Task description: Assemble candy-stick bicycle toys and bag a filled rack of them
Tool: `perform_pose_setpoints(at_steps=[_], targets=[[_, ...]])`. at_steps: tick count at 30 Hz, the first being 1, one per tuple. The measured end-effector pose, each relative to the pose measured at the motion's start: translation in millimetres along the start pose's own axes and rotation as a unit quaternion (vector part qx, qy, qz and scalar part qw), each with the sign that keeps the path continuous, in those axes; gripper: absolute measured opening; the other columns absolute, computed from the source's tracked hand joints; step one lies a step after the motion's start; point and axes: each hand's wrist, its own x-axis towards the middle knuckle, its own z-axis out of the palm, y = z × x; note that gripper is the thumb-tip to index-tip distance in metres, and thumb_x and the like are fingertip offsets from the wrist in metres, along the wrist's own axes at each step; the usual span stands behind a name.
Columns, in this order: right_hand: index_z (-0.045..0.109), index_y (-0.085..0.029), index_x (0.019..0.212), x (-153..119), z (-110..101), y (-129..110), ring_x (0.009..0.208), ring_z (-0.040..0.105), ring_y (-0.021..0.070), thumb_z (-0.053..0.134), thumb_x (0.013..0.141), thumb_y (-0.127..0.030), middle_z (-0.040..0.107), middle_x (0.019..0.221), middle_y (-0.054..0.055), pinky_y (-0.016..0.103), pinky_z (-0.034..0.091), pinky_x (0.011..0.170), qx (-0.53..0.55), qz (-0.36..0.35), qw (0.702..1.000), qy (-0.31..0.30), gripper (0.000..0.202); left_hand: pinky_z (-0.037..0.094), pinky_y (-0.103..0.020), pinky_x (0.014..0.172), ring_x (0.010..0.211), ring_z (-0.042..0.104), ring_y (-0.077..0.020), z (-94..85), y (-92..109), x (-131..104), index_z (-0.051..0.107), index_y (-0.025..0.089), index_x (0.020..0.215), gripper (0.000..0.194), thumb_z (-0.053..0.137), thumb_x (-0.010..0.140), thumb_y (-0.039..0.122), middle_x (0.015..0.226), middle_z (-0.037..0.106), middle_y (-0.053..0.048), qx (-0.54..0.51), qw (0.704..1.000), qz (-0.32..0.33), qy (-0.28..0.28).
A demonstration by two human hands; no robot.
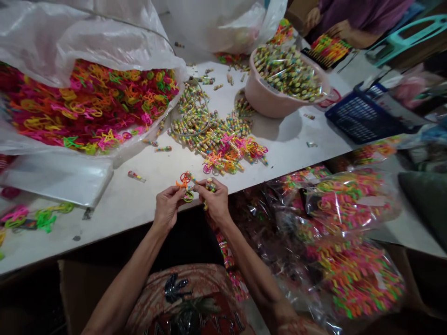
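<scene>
Near the front edge of the white table [143, 197], my left hand [166, 204] pinches small plastic pieces, an orange one [182, 184] among them, with a red ring [185, 177] and a green ring [188, 197] beside the fingertips. Close to its right, my right hand [215, 197] is closed around several small candy-filled tubes [210, 185], one of them pointing toward the left fingertips. Beyond the hands lies a pile of such tubes [209, 135], with pink, orange and yellow plastic pieces [230, 156] on its near side.
A large plastic bag of colourful pieces [94, 107] lies at the left, near clear plastic sheets [59, 177]. A pink basin [268, 100] holds more tubes. Blue basket [363, 114] stands right; filled bags [359, 274] lie below. A person's hands [340, 30] hold pieces at the back.
</scene>
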Motion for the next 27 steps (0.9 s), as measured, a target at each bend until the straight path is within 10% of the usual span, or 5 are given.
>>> perform_pose_setpoints(at_steps=[12, 20, 27], targets=[[0.059, -0.018, 0.064, 50, -20, -36, 0.035, 0.04, 0.0062, 0.077, 0.06, -0.033, 0.052, 0.044, -0.007, 0.021, 0.03, 0.037, -0.042, -0.137, 0.989, 0.032, 0.023, 0.052, -0.029, 0.056, 0.053, 0.062, -0.0146, 51.2, 21, 24, 0.068, 0.012, 0.062, 0.028, 0.084, 0.045, 0.027, 0.06, 0.068, -0.005, -0.018, 0.992, -0.031, -0.118], [0.057, -0.019, 0.067, 39, -6, -24, 0.037, 0.043, 0.0071, 0.073, 0.065, -0.035, 0.053, 0.049, -0.007, 0.022, 0.034, 0.039, -0.043, -0.139, 0.989, 0.041, 0.022, 0.053, -0.027, 0.056, 0.055, 0.065, -0.0164, 34.4, 24, 21, 0.067, 0.01, 0.069, 0.017, 0.077, 0.061, 0.022, 0.062, 0.069, -0.007, 0.001, 0.986, -0.123, -0.115], [0.056, -0.018, 0.066, 32, -8, -20, 0.033, 0.04, 0.0044, 0.077, 0.061, -0.038, 0.055, 0.051, -0.006, 0.02, 0.029, 0.036, 0.015, -0.074, 0.997, -0.029, 0.029, 0.049, -0.024, 0.044, 0.055, 0.062, -0.0139, 26.2, 40, 26, 0.066, 0.014, 0.089, 0.044, 0.08, 0.059, 0.044, 0.07, 0.065, -0.001, 0.037, 0.99, -0.029, -0.134]])
